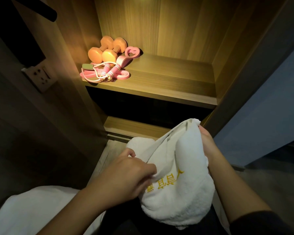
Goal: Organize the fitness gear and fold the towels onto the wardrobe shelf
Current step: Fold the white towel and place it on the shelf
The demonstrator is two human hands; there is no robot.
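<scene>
Far left: wall socket (39, 77) on the dark side panel, outside the wardrobe. Near left, bottom corner: second towel (41, 209), white, lay loosely spread, apart from both hands. Wardrobe shelf (168, 82) was lit from above, and all the gear sat bunched at its left end. Two orange dumbbells (105, 51) lay side by side, touching, close to the left wall. Just nearer than them: pink jump rope (107, 72), handles together, cord looped, lying over a flat pink resistance band (124, 75) that trailed right along the shelf's near edge. Pink heart-shaped ring (132, 52) sat just right of the dumbbells; touching them or not, can't tell. Lower shelf (134, 126) below was dim.

Near centre: left hand (126, 175) clenched on a fold of the white towel (176, 197), thumb and fingers pinching cloth just left of the yellow embroidery (165, 181). Towel was bunched and held up in front of the wardrobe, not on either shelf. Right hand (207, 141) grasped the towel's upper right side, fingers mostly hidden in the cloth, thumb showing near the top edge
</scene>
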